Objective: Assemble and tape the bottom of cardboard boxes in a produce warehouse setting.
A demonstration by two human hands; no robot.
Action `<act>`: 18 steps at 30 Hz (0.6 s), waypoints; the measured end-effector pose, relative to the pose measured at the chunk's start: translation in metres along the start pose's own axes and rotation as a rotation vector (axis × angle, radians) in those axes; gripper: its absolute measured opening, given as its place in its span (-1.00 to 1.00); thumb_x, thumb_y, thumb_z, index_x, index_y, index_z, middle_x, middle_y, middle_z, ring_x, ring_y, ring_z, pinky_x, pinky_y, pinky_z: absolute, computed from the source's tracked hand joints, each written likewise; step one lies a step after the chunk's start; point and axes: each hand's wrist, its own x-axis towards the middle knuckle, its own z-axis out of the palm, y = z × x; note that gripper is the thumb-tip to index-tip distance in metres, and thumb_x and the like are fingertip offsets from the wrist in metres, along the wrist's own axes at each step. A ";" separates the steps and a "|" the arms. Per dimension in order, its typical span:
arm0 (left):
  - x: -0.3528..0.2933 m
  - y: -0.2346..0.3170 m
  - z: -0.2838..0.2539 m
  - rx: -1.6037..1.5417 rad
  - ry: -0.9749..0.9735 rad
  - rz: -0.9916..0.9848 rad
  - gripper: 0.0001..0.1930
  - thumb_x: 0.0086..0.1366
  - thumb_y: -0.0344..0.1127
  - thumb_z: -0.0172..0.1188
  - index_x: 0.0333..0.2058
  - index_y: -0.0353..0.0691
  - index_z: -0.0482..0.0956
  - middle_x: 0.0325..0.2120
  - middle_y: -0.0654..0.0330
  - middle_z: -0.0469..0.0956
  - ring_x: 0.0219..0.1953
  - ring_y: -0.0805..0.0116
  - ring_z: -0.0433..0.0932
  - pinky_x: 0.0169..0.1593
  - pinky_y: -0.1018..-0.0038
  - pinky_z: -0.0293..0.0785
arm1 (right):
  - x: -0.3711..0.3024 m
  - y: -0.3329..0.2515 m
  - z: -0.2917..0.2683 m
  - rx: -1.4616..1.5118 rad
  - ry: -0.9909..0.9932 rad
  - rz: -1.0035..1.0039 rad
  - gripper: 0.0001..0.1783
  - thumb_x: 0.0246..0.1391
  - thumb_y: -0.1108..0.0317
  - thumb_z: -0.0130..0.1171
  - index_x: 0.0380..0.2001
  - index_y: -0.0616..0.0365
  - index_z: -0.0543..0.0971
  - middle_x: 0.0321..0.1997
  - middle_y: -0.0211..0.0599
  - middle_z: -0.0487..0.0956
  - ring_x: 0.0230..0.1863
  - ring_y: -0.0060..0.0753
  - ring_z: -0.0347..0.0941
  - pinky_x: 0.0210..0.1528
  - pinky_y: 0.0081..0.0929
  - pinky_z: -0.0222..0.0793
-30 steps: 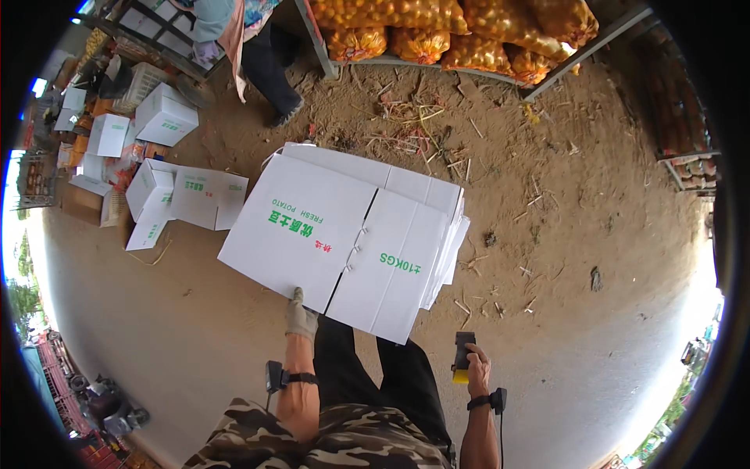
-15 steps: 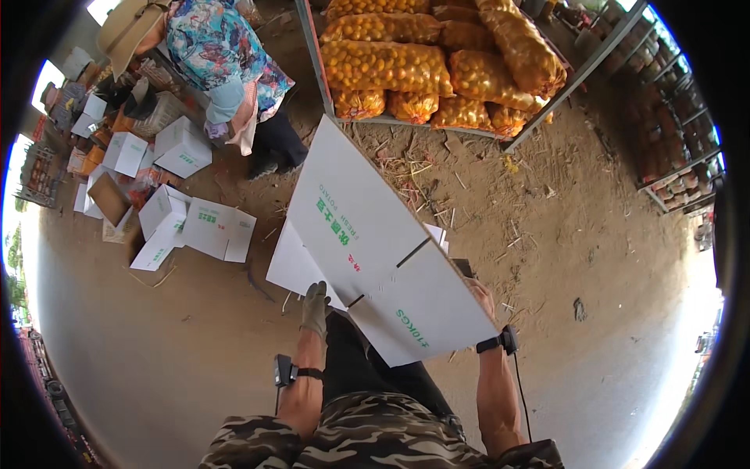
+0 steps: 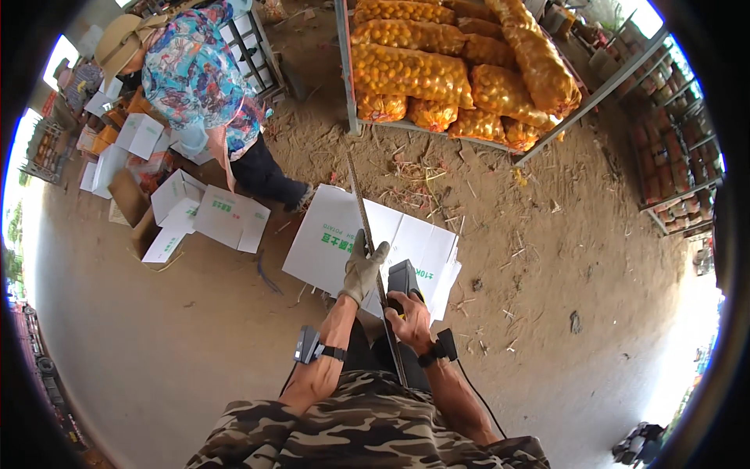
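Observation:
A white cardboard box blank stands on edge in front of me, so I see it as a thin brown line. My left hand, in a grey-beige glove, grips it, with the thumb on the right side and the fingers on the left. My right hand, bare at the fingers, is closed around a black boxy tool with a bit of yellow; its exact kind is unclear. The tool is close to the blank's right face. Beneath lie more white blanks with green print, flat on the ground.
Mesh sacks of potatoes fill a metal-framed rack ahead. At left, a person in a floral top and straw hat bends beside white cartons. Straw litter covers the dirt floor; loaded shelving stands at right.
The blank has turned from broad face to edge-on. Both hands have come closer together, the right one moving left with the black tool. The person at left has shifted stance.

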 end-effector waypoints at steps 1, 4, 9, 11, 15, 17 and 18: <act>0.004 -0.005 -0.006 0.057 0.040 0.058 0.00 0.40 -0.02 0.49 0.53 -0.50 0.14 0.48 -0.20 0.33 0.47 0.09 0.38 0.45 0.29 0.39 | 0.000 -0.011 0.001 -0.057 -0.015 -0.005 -0.46 0.09 0.07 0.34 0.10 0.07 0.69 -0.21 0.15 0.62 -0.12 0.33 0.60 -0.04 0.06 0.55; 0.012 -0.033 -0.019 0.163 0.074 0.168 0.00 0.40 -0.03 0.50 0.54 -0.46 0.13 0.44 -0.15 0.38 0.41 0.15 0.45 0.32 0.36 0.53 | 0.004 0.004 0.003 0.007 -0.104 -0.016 -0.42 0.05 0.03 0.36 0.11 0.08 0.69 -0.12 0.20 0.65 -0.10 0.36 0.59 0.02 0.05 0.55; -0.005 -0.016 -0.024 -0.004 -0.119 0.228 -0.23 0.42 -0.10 0.48 0.45 -0.33 0.37 0.19 0.10 0.62 0.18 0.33 0.60 0.23 0.41 0.55 | -0.005 0.043 -0.010 0.359 -0.091 0.091 -0.22 -0.08 -0.01 0.39 0.14 0.34 0.68 0.13 0.16 0.71 0.20 0.04 0.63 0.34 -0.12 0.44; -0.010 0.000 -0.038 0.013 -0.135 0.201 -0.36 0.42 -0.16 0.43 0.35 -0.33 0.48 0.11 0.10 0.66 0.11 0.32 0.64 0.19 0.38 0.57 | -0.002 0.039 -0.017 0.380 -0.056 0.092 -0.23 -0.11 -0.01 0.41 0.10 0.36 0.70 0.07 0.15 0.73 0.11 0.05 0.68 0.26 -0.11 0.51; -0.017 0.033 -0.064 0.141 -0.160 0.079 -0.53 0.30 -0.46 0.23 0.20 -0.36 0.61 -0.05 0.13 0.73 -0.08 0.33 0.68 0.07 0.35 0.61 | 0.008 0.018 -0.028 0.216 0.032 -0.088 -0.31 -0.12 0.02 0.42 0.03 0.30 0.74 -0.06 0.18 0.75 -0.08 0.16 0.71 0.07 -0.11 0.61; -0.028 0.047 -0.093 0.079 -0.165 -0.005 -0.55 0.23 -0.52 0.16 0.12 -0.41 0.63 -0.14 0.15 0.72 -0.14 0.40 0.68 -0.03 0.42 0.62 | 0.013 -0.006 -0.033 0.118 0.056 -0.127 -0.44 -0.09 0.13 0.40 -0.03 0.25 0.75 -0.17 0.16 0.75 -0.18 0.27 0.67 0.03 -0.07 0.62; -0.035 0.050 -0.112 0.013 -0.154 -0.037 -0.56 0.22 -0.50 0.18 0.10 -0.42 0.63 -0.20 0.19 0.70 -0.20 0.44 0.64 -0.10 0.46 0.60 | 0.021 -0.022 -0.040 0.143 0.098 -0.129 -0.49 -0.06 0.19 0.38 -0.05 0.27 0.74 -0.19 0.14 0.75 -0.19 0.22 0.69 0.02 -0.08 0.62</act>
